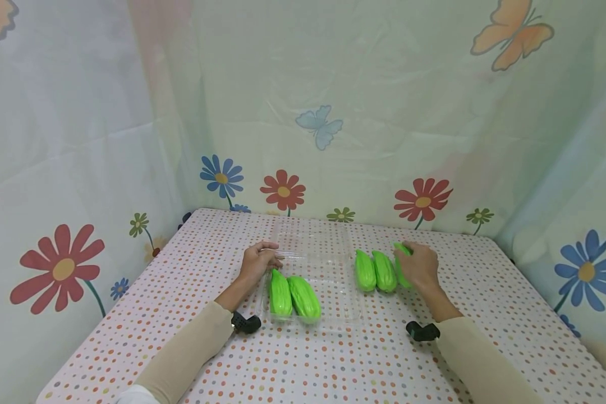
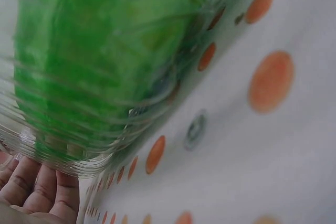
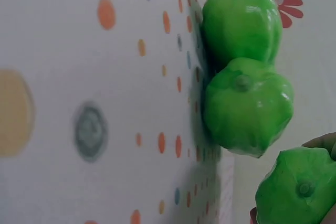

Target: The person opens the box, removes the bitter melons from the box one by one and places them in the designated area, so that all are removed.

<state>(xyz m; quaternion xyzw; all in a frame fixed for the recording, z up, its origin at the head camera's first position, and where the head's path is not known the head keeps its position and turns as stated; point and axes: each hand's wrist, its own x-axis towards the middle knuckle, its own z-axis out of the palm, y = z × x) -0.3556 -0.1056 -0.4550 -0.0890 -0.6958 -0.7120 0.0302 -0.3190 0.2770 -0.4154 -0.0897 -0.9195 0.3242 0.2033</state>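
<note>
A clear plastic clamshell container (image 1: 333,280) lies with its lid spread toward the back. Two ridged green gourds (image 1: 304,297) lie side by side in its left half. My left hand (image 1: 256,262) holds the container's left edge, fingers against the ribbed wall (image 2: 79,166) in the left wrist view. On the right, my right hand (image 1: 420,265) grips another green gourd (image 3: 296,187), which looks raised off the table in the right wrist view. Two more green gourds (image 1: 375,271) lie touching each other on the table, between that hand and the container.
A dotted cloth covers the table (image 1: 293,365). Hanging sheets with printed flowers and butterflies enclose its back (image 1: 363,140) and sides. Black wrist cameras (image 1: 246,323) sit on both forearms.
</note>
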